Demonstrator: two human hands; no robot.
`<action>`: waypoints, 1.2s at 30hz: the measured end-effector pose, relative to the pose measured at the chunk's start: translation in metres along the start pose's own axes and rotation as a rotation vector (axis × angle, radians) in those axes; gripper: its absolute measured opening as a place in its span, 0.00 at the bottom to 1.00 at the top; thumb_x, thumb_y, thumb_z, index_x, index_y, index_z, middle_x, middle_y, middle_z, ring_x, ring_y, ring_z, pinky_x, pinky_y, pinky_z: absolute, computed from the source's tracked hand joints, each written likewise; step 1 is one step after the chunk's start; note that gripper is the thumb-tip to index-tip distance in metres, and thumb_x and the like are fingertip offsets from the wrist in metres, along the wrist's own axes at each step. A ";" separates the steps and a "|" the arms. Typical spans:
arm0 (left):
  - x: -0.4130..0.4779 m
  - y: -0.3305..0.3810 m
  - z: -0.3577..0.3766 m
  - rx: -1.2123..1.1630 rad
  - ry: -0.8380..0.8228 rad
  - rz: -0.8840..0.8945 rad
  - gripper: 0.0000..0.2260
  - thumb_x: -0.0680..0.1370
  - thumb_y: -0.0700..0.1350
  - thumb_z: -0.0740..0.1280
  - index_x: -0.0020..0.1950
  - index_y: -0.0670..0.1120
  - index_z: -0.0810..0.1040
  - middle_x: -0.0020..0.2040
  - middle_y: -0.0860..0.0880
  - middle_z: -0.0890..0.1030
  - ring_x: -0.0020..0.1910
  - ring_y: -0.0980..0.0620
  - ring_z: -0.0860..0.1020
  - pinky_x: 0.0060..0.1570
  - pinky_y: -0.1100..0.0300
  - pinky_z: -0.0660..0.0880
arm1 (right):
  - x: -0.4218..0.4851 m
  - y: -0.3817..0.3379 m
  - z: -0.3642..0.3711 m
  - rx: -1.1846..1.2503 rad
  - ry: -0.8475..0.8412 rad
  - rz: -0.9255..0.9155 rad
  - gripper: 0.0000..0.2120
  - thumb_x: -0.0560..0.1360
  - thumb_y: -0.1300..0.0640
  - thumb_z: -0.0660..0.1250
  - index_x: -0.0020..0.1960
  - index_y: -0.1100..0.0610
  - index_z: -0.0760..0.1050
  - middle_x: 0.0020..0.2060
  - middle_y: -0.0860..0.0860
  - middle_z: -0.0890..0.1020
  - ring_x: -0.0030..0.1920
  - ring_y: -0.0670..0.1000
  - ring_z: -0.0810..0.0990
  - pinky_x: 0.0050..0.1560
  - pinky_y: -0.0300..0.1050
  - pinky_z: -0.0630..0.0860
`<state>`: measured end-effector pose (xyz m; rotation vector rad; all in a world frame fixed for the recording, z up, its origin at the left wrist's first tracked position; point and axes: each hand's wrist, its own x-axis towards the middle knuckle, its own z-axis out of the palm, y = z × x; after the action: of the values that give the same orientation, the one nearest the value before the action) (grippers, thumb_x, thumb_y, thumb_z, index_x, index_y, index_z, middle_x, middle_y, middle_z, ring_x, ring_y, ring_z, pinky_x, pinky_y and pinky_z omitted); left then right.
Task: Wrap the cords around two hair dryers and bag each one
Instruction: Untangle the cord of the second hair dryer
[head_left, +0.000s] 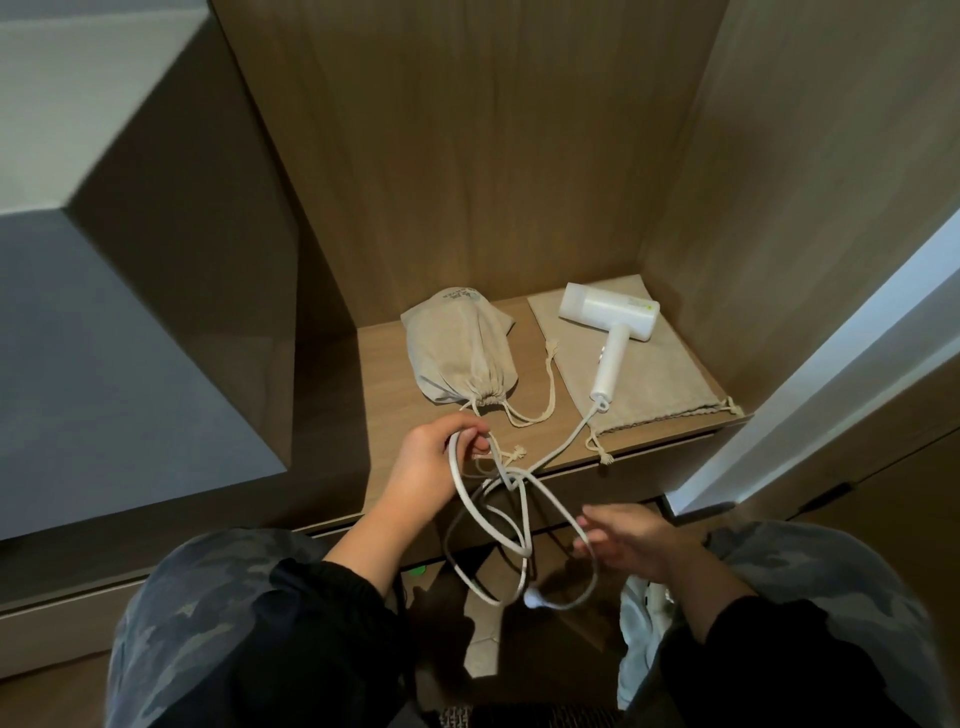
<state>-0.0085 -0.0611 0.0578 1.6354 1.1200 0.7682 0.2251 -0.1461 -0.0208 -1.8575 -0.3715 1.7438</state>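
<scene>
A white hair dryer (613, 322) lies on a flat beige drawstring bag (649, 374) at the right of the wooden shelf (384, 395). Its white cord (519, 519) runs off the shelf's front edge and hangs in tangled loops, with the plug (535, 597) dangling low. My left hand (431, 457) grips a loop of the cord at the shelf's front. My right hand (623, 540) holds another stretch of the cord lower right, fingers loosely curled round it. A second beige bag (457, 353), filled and drawn closed, lies at the shelf's left.
The shelf sits in a wooden alcove with walls at the back and both sides. A white door edge (779, 405) stands to the right. A grey counter (104, 364) is on the left. My knees in camouflage trousers (218, 623) are below.
</scene>
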 end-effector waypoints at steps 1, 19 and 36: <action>0.001 -0.001 0.000 0.015 -0.018 0.000 0.11 0.79 0.36 0.62 0.48 0.49 0.81 0.44 0.48 0.83 0.46 0.53 0.82 0.54 0.57 0.78 | 0.003 -0.003 0.003 0.062 -0.043 -0.006 0.12 0.80 0.55 0.61 0.53 0.64 0.75 0.36 0.61 0.82 0.44 0.59 0.81 0.50 0.50 0.74; 0.003 -0.039 -0.004 0.300 -0.483 -0.669 0.12 0.81 0.38 0.57 0.45 0.41 0.80 0.40 0.44 0.82 0.43 0.47 0.81 0.56 0.53 0.77 | -0.032 -0.066 0.034 -0.217 -0.191 -0.493 0.12 0.80 0.63 0.59 0.45 0.60 0.81 0.23 0.49 0.68 0.23 0.46 0.62 0.24 0.38 0.57; 0.003 -0.040 0.038 0.272 -0.383 -0.259 0.10 0.81 0.41 0.59 0.42 0.49 0.76 0.34 0.52 0.79 0.40 0.52 0.78 0.53 0.55 0.74 | -0.048 -0.095 0.017 0.073 0.078 -0.659 0.20 0.80 0.56 0.58 0.30 0.59 0.69 0.20 0.53 0.63 0.21 0.50 0.60 0.27 0.42 0.61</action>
<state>0.0131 -0.0678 0.0078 1.7227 1.1583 0.1287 0.2195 -0.0930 0.0731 -1.5072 -0.7748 1.2123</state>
